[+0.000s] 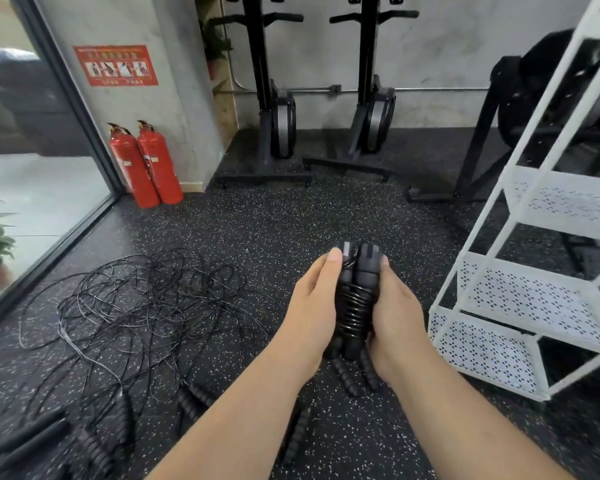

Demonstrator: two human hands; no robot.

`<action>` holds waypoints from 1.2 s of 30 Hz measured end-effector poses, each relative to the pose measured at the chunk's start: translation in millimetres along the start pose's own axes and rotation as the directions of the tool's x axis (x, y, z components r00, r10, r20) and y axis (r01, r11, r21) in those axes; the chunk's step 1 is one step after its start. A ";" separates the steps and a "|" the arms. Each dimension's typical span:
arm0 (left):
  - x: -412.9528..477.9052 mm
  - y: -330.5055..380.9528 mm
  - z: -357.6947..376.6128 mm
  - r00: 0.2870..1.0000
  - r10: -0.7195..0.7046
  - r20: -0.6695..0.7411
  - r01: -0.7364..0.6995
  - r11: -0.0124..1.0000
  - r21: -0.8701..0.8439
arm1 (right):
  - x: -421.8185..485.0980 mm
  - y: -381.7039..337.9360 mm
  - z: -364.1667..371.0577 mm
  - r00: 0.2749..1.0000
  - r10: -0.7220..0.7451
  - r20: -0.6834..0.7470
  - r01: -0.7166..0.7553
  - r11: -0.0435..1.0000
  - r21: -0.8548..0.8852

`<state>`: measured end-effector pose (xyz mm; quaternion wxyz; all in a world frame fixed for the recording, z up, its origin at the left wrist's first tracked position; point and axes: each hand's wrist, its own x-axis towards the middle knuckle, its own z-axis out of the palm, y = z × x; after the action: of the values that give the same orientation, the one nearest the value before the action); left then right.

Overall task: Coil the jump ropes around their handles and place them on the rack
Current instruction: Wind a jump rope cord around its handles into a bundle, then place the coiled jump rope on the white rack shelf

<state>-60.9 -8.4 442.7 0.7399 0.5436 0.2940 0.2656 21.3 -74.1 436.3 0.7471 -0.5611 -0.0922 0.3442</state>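
Holding a coiled jump rope (354, 299) between them, the left hand (312, 306) and the right hand (395, 317) each have their grip clamped on it. The left thumb lies along one side, and the right fingers curl round the other. Its two black handles sit side by side, caps pointing away from the person, with black cord wound in tight turns round their middle. The bundle is held above the speckled floor (257, 220), just left of the white rack (482, 355) and not touching it. Further left of the rack, a tangle of loose ropes (146, 299) lies spread on the floor, and several ribbed handles (347, 377) lie beneath the hands. Far left of the rack, two red fire extinguishers (149, 168) stand by the wall.
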 end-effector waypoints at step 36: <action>-30.2 163.1 361.5 0.945 0.029 0.327 -0.034 0.999 0.010 | -88.6 -253.9 -205.1 0.555 -0.830 0.057 0.375 0.188 -0.908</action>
<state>168.1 -220.6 689.2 0.7697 0.5905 0.1607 0.1815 167.0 -321.7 614.9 0.4380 -0.8189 -0.2913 -0.2294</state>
